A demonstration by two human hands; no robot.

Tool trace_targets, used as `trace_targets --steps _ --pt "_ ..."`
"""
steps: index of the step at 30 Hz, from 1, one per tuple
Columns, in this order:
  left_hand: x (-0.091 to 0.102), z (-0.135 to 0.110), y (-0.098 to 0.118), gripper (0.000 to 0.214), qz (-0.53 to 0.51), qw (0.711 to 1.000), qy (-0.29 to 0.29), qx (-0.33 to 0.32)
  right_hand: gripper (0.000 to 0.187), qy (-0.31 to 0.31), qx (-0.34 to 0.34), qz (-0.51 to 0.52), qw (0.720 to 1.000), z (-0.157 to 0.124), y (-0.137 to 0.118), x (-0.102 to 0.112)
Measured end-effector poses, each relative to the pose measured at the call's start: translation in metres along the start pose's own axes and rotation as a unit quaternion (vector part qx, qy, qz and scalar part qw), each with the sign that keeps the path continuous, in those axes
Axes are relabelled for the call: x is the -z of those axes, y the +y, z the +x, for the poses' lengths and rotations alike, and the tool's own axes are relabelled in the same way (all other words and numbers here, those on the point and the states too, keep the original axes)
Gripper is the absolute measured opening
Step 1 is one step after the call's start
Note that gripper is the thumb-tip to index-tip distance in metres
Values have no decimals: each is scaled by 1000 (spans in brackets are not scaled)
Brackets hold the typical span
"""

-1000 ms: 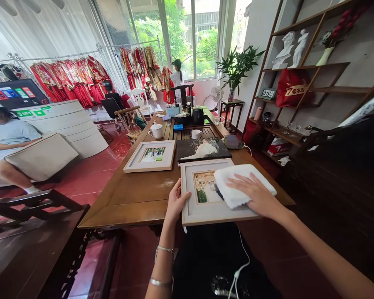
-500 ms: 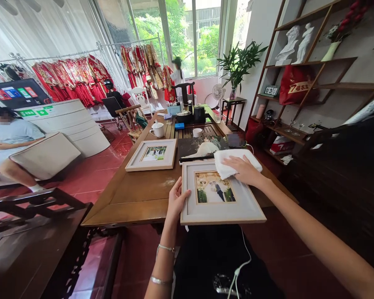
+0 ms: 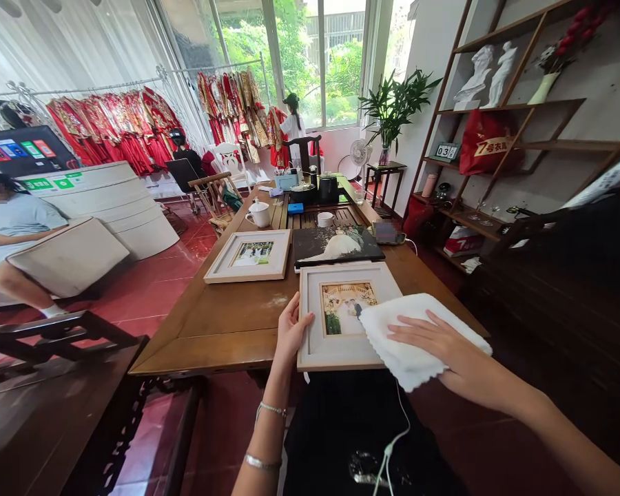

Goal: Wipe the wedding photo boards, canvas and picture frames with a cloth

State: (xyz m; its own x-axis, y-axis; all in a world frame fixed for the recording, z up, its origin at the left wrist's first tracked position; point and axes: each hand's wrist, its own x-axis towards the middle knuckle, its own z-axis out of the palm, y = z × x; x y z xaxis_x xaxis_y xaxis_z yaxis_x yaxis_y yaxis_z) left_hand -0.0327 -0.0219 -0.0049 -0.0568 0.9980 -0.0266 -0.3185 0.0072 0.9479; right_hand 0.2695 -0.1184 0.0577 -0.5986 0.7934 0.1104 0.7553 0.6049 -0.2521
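My left hand [image 3: 292, 331] is closed on the left edge of a pale wooden picture frame [image 3: 315, 355], thumb on its front and fingers around the side. The frame is tilted up at the table's near edge, with a wedding photo [image 3: 344, 303] inside a wide white mat. My right hand [image 3: 434, 344] holds a folded white cloth [image 3: 403, 368], its fingers stretched across the top and its thumb out of sight. The cloth covers the frame's lower right part and sticks out past its right edge.
On the wooden table [image 3: 227, 324] lie a second framed photo [image 3: 222, 269] and a dark wedding picture [image 3: 310, 251]. Farther back stand a white lidded teapot [image 3: 259, 213] and a white cup [image 3: 325, 219]. A wooden chair [image 3: 56, 406] is at the left.
My right hand has brought the white cloth down and to the right, from the frame's upper right corner to its lower right side. My left hand keeps its grip.
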Motion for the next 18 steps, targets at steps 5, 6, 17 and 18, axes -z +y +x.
trace_targets --steps 5,6,17,18 --pt "-2 -3 4 76 8 1000 -19 1 81 47 -48 -24 997 46 32 -5" --pt "-2 -3 4 76 10 1000 -23 1 79 54 -57 -30 997 59 39 -5" --pt "0 -2 7 77 10 1000 -13 8 69 80 -106 -70 989 161 64 -3" --pt "0 -1 6 77 9 1000 -9 8 69 77 -102 -72 989 161 63 -5"
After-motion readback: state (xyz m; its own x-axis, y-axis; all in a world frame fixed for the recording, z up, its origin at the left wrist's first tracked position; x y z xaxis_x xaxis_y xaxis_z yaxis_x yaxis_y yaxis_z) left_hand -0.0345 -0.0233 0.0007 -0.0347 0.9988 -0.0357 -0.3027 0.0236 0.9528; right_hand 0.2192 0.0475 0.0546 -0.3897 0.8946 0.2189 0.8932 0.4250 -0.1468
